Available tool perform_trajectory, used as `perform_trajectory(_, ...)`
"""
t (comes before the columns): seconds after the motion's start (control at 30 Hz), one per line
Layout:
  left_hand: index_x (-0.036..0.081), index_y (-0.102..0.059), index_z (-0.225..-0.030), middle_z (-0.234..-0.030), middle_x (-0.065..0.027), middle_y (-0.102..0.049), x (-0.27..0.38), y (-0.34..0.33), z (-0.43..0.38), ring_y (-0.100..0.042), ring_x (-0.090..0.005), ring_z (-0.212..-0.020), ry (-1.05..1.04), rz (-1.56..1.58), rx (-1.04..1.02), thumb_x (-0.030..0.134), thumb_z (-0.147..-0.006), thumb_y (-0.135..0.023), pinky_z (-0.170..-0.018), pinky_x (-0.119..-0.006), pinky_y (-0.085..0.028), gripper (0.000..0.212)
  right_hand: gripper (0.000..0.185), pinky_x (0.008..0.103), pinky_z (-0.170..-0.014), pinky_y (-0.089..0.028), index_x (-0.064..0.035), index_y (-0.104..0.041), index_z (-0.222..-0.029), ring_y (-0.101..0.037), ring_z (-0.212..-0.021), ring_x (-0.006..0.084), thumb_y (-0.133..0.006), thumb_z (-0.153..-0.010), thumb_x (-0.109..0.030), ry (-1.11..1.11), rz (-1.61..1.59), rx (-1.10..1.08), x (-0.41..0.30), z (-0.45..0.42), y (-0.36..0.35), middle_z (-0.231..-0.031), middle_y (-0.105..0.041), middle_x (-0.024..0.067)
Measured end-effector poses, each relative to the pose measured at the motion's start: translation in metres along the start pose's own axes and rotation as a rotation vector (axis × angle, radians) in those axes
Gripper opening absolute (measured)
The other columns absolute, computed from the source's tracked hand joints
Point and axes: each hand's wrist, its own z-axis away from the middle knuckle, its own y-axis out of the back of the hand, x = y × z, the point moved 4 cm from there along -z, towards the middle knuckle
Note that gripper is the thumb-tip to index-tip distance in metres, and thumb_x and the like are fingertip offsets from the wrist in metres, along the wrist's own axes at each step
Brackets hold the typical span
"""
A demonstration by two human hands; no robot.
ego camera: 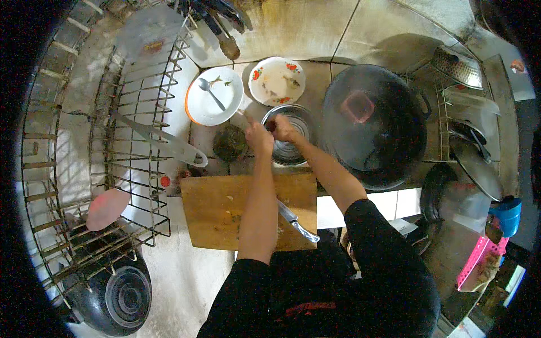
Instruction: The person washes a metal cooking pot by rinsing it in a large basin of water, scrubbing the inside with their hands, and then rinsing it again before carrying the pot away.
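Observation:
Both hands meet at the left rim of a round metal bowl (296, 153). My left hand (259, 137) is curled just outside the rim. A pale, thin tip shows beyond its fingers, and I cannot tell what it is. Over the bowl, my right hand (284, 129) has its fingers closed around a small dark item (270, 125), too blurred to name. Ridged rings show inside the bowl. Under my forearms lies a wooden cutting board (211, 211) with scraps on it. A knife (298, 224) rests there, its handle reaching the board's right edge.
Behind the bowl stand a flowered plate (270, 86) with food scraps and a white dish (198, 99) holding a spoon (213, 95). A large dark wok (380, 148) sits to the right, apparently steaming. Wire racks (162, 126) line the left, with a ladle-like utensil (177, 145) sticking out.

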Motion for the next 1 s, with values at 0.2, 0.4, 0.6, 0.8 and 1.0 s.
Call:
perform_trajectory(0.2,-0.005,-0.06,-0.084,-0.087,-0.028,-0.061,0.008,-0.005,0.002,-0.061,-0.0426,-0.084,0.116,0.062,0.014,0.001,-0.072,-0.06,-0.075,-0.046,-0.051,0.014,0.034,0.0421,-0.077,-0.049,-0.0127,-0.059,-0.111,-0.06,-0.095,0.0314,-0.059,-0.078,-0.023,-0.457,0.685,-0.02,0.016,0.004,0.043,-0.104,-0.063,0.0148)
perform_trajectory(0.4,-0.006,-0.061,-0.085,-0.09,-0.0272,-0.061,0.034,0.001,0.009,-0.061,-0.042,-0.087,-0.009,0.053,-0.059,0.001,-0.072,-0.06,-0.077,-0.045,-0.05,0.015,0.028,0.0407,-0.074,-0.05,-0.0077,-0.067,-0.102,-0.061,-0.097,0.0267,-0.06,-0.076,-0.016,-0.49,0.777,-0.544,0.092,0.039,-0.015,-0.105,-0.064,0.0144)
perform_trajectory(0.6,-0.007,-0.061,-0.084,-0.095,-0.0277,-0.059,0.014,0.021,0.013,-0.06,-0.0419,-0.087,0.075,0.048,-0.008,0.002,-0.07,-0.061,-0.078,-0.045,-0.05,0.016,0.038,0.0363,-0.058,-0.05,0.0063,-0.062,-0.098,-0.063,-0.074,0.0237,-0.069,-0.066,-0.012,-0.507,-0.166,-0.313,0.029,0.007,-0.023,-0.089,-0.065,0.018)
perform_trajectory(0.8,-0.006,-0.062,-0.076,-0.087,-0.0268,-0.06,0.027,0.004,0.013,-0.06,-0.0417,-0.083,-0.131,-0.049,0.076,0.003,-0.072,-0.058,-0.075,-0.047,-0.05,0.01,0.052,0.0339,-0.056,-0.053,-0.001,-0.06,-0.105,-0.063,-0.084,0.0237,-0.073,-0.059,-0.021,-0.378,-0.253,-0.31,0.069,-0.002,-0.036,-0.095,-0.065,0.0126)
perform_trajectory(1.0,-0.006,-0.063,-0.08,-0.088,-0.0263,-0.061,0.006,-0.008,0.015,-0.06,-0.0423,-0.087,-0.032,-0.017,0.017,0.002,-0.075,-0.055,-0.077,-0.046,-0.05,0.013,0.043,0.0399,-0.058,-0.054,-0.005,-0.06,-0.109,-0.061,-0.093,0.0255,-0.065,-0.07,-0.022,-0.378,-0.282,-0.627,0.033,0.026,-0.037,-0.099,-0.064,0.0131)
